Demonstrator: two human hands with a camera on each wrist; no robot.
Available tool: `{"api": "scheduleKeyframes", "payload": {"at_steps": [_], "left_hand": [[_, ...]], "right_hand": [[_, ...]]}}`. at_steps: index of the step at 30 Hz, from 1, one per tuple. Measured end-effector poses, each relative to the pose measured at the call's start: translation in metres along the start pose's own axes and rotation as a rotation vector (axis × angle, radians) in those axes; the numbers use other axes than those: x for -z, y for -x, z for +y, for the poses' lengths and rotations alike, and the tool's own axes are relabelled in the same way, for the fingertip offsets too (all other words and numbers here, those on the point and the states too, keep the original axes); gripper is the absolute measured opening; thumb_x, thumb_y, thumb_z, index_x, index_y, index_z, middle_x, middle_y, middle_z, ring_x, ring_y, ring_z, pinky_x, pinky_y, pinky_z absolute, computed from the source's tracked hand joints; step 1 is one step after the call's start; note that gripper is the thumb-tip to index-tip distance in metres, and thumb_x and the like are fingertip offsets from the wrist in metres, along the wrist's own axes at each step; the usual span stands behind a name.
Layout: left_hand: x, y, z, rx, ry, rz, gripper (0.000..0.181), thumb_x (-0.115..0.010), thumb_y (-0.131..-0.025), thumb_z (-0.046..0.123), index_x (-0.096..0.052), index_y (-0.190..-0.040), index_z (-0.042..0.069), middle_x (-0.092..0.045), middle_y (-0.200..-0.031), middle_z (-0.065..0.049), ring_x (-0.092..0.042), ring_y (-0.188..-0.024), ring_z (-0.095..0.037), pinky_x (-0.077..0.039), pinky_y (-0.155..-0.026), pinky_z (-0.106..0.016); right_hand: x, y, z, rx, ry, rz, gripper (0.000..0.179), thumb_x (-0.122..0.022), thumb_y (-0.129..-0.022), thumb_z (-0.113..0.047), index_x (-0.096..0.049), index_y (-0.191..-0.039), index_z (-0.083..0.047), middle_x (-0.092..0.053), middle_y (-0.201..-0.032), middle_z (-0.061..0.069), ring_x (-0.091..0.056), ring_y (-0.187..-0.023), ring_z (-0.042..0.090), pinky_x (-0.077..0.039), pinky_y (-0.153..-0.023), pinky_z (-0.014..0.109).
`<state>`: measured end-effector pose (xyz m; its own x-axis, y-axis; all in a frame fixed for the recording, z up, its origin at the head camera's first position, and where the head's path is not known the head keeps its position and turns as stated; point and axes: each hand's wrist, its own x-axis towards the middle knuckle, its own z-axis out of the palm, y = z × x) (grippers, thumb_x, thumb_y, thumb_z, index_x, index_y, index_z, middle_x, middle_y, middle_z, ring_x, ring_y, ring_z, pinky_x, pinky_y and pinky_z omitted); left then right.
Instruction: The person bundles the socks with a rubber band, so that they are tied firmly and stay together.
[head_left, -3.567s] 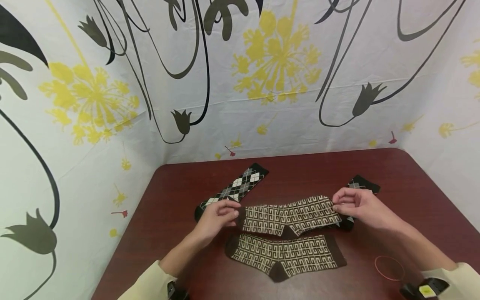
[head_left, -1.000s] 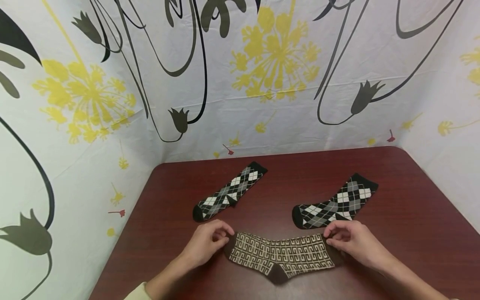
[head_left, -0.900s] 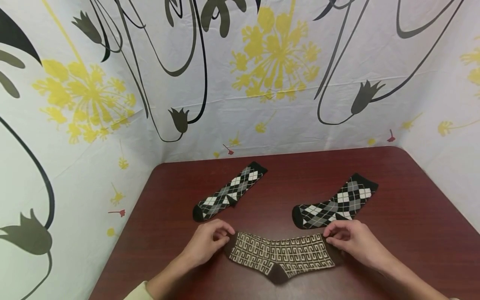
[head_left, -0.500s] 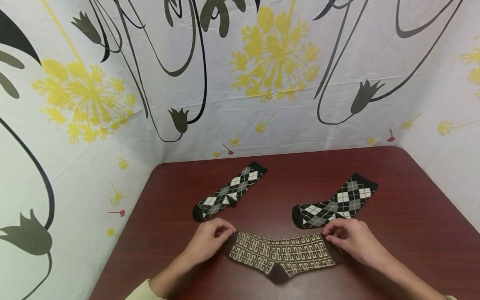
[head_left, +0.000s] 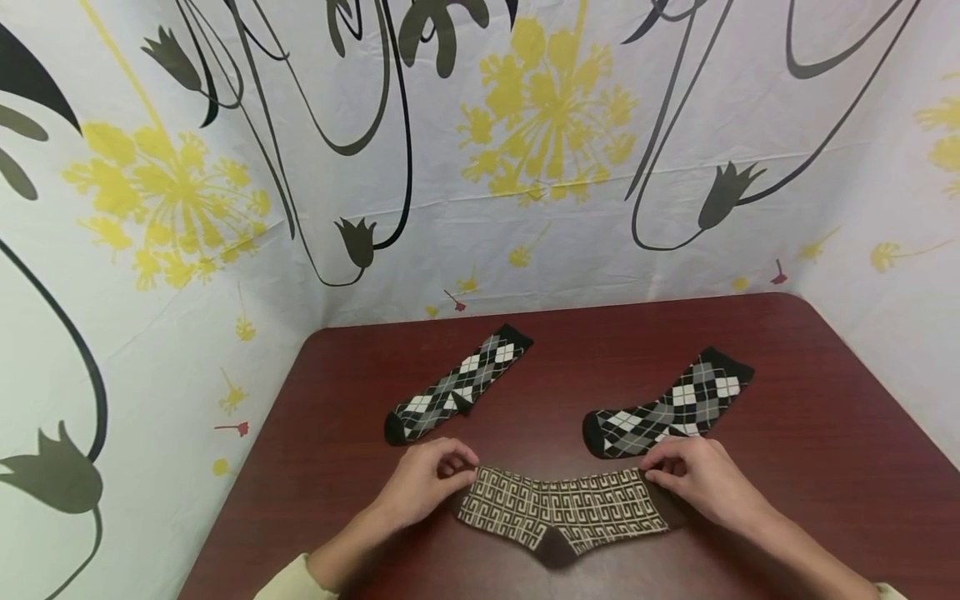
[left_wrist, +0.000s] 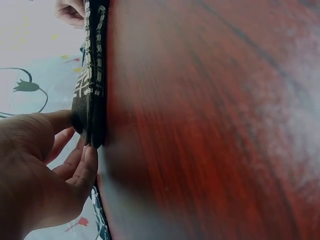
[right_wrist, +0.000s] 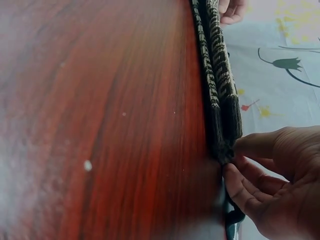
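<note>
In the head view, a brown-and-cream patterned sock (head_left: 562, 508) lies across the bottom centre of the frame on the dark red desk (head_left: 360, 358), its brown heel pointing to the bottom edge. The left hand (head_left: 423, 483) pinches its left end and the right hand (head_left: 701, 483) pinches its dark right end. Above it, a slanted argyle sock (head_left: 459, 385) lies at centre, and a bent argyle sock (head_left: 667, 408) right of centre, just beyond the right hand. A flower-printed cloth (head_left: 450, 200) fills the upper frame.

In the left wrist view, the left hand, at lower left, holds the dark end between thumb and fingers; the knit shows edge-on as layers running up to the top edge.

In the right wrist view, the right hand, at lower right, pinches the other dark end, the layers again rising to the top.
</note>
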<state>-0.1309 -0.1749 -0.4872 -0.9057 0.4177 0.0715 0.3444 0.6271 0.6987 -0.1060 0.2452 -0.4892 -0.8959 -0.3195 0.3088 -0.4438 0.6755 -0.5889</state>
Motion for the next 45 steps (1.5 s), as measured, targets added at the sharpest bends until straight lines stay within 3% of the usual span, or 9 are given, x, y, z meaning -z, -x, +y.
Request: {"api": "scheduleKeyframes", "payload": {"at_steps": [14,22,26,34,39,45], "left_hand": [[0.004,0.0,-0.009,-0.043,0.01,0.01,0.01,-0.086,-0.092,0.025,-0.084,-0.101,0.027,-0.077,-0.099,0.017,-0.073,-0.085,-0.002,-0.059,-0.078,-0.027],[0.006,0.0,-0.014,-0.034,0.039,-0.01,0.01,-0.085,-0.093,0.027,-0.084,-0.103,0.027,-0.078,-0.099,0.016,-0.074,-0.086,-0.002,-0.059,-0.079,-0.027],[0.008,0.0,-0.015,-0.021,0.071,-0.019,0.012,-0.085,-0.093,0.027,-0.084,-0.105,0.024,-0.079,-0.101,0.014,-0.074,-0.088,-0.003,-0.06,-0.081,-0.027],[0.014,0.002,-0.018,-0.006,0.136,-0.042,0.017,-0.084,-0.094,0.021,-0.083,-0.111,0.019,-0.079,-0.107,0.01,-0.075,-0.098,-0.009,-0.06,-0.085,-0.027],[0.019,0.003,-0.02,0.002,0.162,-0.038,0.018,-0.082,-0.095,0.015,-0.082,-0.113,0.015,-0.079,-0.108,0.006,-0.075,-0.101,-0.012,-0.06,-0.087,-0.027],[0.028,0.004,-0.02,0.009,0.155,-0.006,0.019,-0.082,-0.095,0.012,-0.081,-0.115,0.012,-0.08,-0.109,0.003,-0.076,-0.099,-0.012,-0.06,-0.087,-0.028]], "right_hand": [[-0.001,-0.004,0.011,0.018,-0.01,-0.006,0.024,-0.091,-0.079,-0.004,-0.081,-0.085,-0.025,-0.066,-0.08,-0.023,-0.054,-0.066,-0.006,-0.048,-0.057,0.023],[0.002,-0.004,0.015,0.001,-0.056,-0.058,0.019,-0.09,-0.083,-0.008,-0.082,-0.092,-0.022,-0.064,-0.078,-0.022,-0.057,-0.065,-0.003,-0.049,-0.058,0.024],[0.004,-0.005,0.016,-0.013,-0.132,-0.087,0.02,-0.088,-0.086,-0.005,-0.081,-0.101,-0.016,-0.068,-0.083,-0.015,-0.059,-0.069,0.0,-0.051,-0.058,0.024],[0.006,-0.005,0.019,0.013,-0.289,-0.053,0.024,-0.085,-0.088,0.001,-0.079,-0.11,-0.006,-0.077,-0.098,0.001,-0.069,-0.078,0.008,-0.058,-0.067,0.024],[0.009,-0.007,0.021,-0.024,-0.4,-0.085,0.029,-0.079,-0.093,0.002,-0.075,-0.121,-0.003,-0.078,-0.11,0.011,-0.076,-0.092,0.012,-0.061,-0.076,0.025],[0.012,-0.014,0.026,-0.037,-0.492,-0.105,0.036,-0.076,-0.097,-0.003,-0.07,-0.132,-0.001,-0.072,-0.128,0.021,-0.074,-0.111,0.017,-0.06,-0.086,0.025]]}}
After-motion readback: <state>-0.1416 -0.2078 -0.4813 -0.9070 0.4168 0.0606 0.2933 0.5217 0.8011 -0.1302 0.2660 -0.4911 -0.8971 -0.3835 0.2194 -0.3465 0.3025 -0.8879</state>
